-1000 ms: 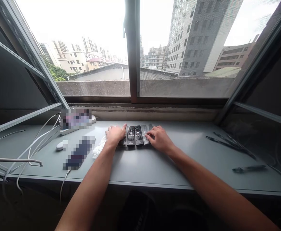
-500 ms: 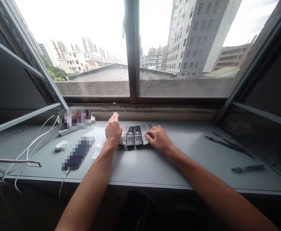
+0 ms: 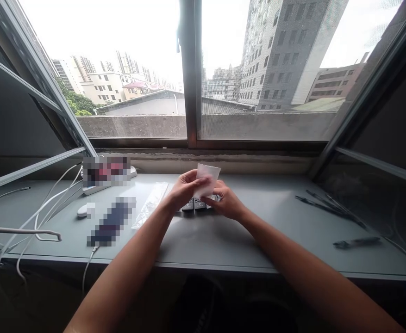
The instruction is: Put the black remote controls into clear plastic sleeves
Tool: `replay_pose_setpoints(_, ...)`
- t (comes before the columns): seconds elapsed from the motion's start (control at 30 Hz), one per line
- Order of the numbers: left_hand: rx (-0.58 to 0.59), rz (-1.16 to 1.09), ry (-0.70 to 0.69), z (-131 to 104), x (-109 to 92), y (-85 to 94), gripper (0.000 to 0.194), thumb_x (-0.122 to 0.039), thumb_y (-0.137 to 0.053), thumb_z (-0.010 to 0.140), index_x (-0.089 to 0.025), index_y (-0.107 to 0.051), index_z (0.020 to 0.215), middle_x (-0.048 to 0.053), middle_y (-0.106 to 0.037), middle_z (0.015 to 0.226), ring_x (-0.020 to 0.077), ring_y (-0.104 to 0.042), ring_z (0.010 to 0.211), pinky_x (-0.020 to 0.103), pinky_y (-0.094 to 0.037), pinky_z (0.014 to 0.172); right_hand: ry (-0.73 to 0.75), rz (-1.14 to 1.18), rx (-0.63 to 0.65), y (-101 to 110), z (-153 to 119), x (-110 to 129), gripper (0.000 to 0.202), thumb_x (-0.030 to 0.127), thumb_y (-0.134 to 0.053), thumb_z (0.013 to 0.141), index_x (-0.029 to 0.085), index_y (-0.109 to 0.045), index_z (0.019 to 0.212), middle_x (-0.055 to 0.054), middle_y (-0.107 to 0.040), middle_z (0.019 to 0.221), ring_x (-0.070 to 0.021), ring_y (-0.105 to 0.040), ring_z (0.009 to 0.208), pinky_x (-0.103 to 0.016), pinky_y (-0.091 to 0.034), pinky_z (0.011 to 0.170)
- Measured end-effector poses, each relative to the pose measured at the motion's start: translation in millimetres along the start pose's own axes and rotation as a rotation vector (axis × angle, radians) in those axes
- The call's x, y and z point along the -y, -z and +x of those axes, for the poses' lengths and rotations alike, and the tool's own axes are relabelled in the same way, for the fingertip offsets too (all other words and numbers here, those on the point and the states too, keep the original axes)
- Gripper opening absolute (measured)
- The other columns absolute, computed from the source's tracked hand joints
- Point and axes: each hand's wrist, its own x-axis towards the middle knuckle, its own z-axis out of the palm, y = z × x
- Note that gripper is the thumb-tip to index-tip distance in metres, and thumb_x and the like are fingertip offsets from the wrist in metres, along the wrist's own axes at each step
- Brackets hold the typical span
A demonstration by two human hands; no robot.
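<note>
A small white sheet [image 3: 208,171], paper or thin cloth, is held up above the desk. My left hand [image 3: 186,187] grips it from the left with the thumb across its front. At its lower right edge my right hand [image 3: 225,200] closes on it, some fingers hidden behind. Beneath the hands lie two black remote controls, a left one [image 3: 188,206] and a right one [image 3: 200,206], with only their lower ends showing. Clear wrapping beside the right remote is mostly covered by my right hand. A flat clear plastic bag [image 3: 150,203] lies left of my left hand.
A pixelated phone [image 3: 110,224] with a white cable, a small white object [image 3: 83,211] and a power strip [image 3: 133,172] are on the left of the desk [image 3: 216,245]. Pens [image 3: 357,242] and dark cables lie at the right. A window rises behind.
My left hand has moved right, bringing the white sheet in front of the remotes. My right hand has left the wrapped item and come to the sheet. The plastic bag is now more exposed.
</note>
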Motion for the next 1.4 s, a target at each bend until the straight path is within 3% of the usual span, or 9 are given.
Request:
replay_pose_setpoints(0.2,-0.316,-0.248,-0.085,14.1,-0.7,24.3,0.04,-0.032,-0.096,0.083,-0.024,-0.079,0.119,0.006,-0.082,0.128,0.0215,-0.074,0.129,0.032,-0.055,0.112,-0.177,0.227,-0.073,7.5,1.7,1.9,0.025,0.047,-0.074,0.1,0.022,-0.079,0.099,-0.007,-0.082,0.104,-0.0256,-0.075,0.103,-0.043,-0.056,0.104)
replay_pose_setpoints(0.4,-0.63,-0.501,-0.03,20.9,-6.1,38.7,0.016,-0.017,-0.081,0.097,-0.023,-0.077,0.111,0.002,-0.084,0.115,0.013,-0.078,0.113,0.023,-0.057,0.102,-0.306,0.335,-0.143,12.5,4.0,-1.4,0.032,0.052,-0.086,0.088,0.022,-0.081,0.097,-0.006,-0.082,0.097,-0.0236,-0.076,0.092,-0.039,-0.06,0.091)
replay_pose_setpoints(0.5,-0.569,-0.475,0.007,17.1,-10.8,36.0,0.016,-0.023,-0.078,0.101,-0.021,-0.076,0.116,0.007,-0.081,0.126,0.0169,-0.076,0.119,0.026,-0.058,0.104,-0.256,0.287,-0.215,11.2,3.7,-2.5,0.028,0.051,-0.085,0.091,0.023,-0.082,0.098,-0.006,-0.082,0.095,-0.0242,-0.075,0.091,-0.041,-0.06,0.091)
replay_pose_setpoints(0.63,-0.261,-0.374,0.206,7.5,-13.0,25.3,0.035,-0.039,-0.083,0.098,-0.019,-0.073,0.125,0.018,-0.072,0.143,0.0292,-0.071,0.132,0.042,-0.059,0.112,-0.021,0.06,-0.353,9.8,1.8,-0.9,0.016,0.038,-0.076,0.1,0.026,-0.085,0.105,-0.006,-0.077,0.097,-0.0258,-0.07,0.093,-0.044,-0.059,0.091)
replay_pose_setpoints(0.73,-0.038,-0.321,0.338,2.9,-8.9,19.5,0.037,-0.04,-0.083,0.097,-0.015,-0.072,0.122,0.021,-0.073,0.137,0.0334,-0.074,0.127,0.053,-0.057,0.116,0.118,-0.079,-0.363,9.3,0.3,-0.2,0.017,0.029,-0.071,0.104,0.03,-0.087,0.111,-0.007,-0.073,0.096,-0.0272,-0.067,0.096,-0.045,-0.059,0.089)
replay_pose_setpoints(0.8,0.032,-0.297,0.363,3.0,-4.8,19.8,0.027,-0.033,-0.08,0.1,-0.012,-0.073,0.116,0.021,-0.077,0.125,0.0323,-0.077,0.118,0.055,-0.057,0.116,0.159,-0.126,-0.338,9.0,-0.2,-0.8,0.02,0.026,-0.07,0.104,0.032,-0.087,0.114,-0.008,-0.071,0.098,-0.028,-0.065,0.1,-0.046,-0.06,0.09)
replay_pose_setpoints(0.9,-0.092,-0.275,0.308,7.4,-0.5,25.3,0.004,-0.013,-0.07,0.102,-0.011,-0.073,0.102,0.016,-0.08,0.105,0.0247,-0.08,0.1,0.048,-0.061,0.112,0.153,-0.162,-0.327,8.9,-0.2,-2.2,0.025,0.026,-0.071,0.103,0.033,-0.084,0.123,-0.009,-0.071,0.109,-0.03,-0.065,0.108,-0.05,-0.06,0.097)
replay_pose_setpoints(1.07,-0.347,-0.296,0.237,14.9,-2.1,32.9,0.015,-0.008,-0.063,0.103,-0.01,-0.073,0.093,0.013,-0.08,0.096,0.0205,-0.08,0.088,0.041,-0.065,0.103,0.125,-0.181,-0.39,10.5,0.6,-1.3,0.027,0.029,-0.069,0.104,0.029,-0.08,0.129,-0.011,-0.071,0.119,-0.032,-0.066,0.113,-0.054,-0.059,0.103)
replay_pose_setpoints(1.4,-0.274,-0.274,0.246,13.0,1.8,35.4,0.008,-0.01,-0.069,0.1,-0.011,-0.077,0.099,0.015,-0.082,0.101,0.0229,-0.08,0.092,0.041,-0.065,0.101,0.169,-0.184,-0.304,8.9,0.6,-0.2,0.029,0.027,-0.065,0.106,0.03,-0.08,0.131,-0.01,-0.075,0.133,-0.0332,-0.063,0.129,-0.058,-0.056,0.114)
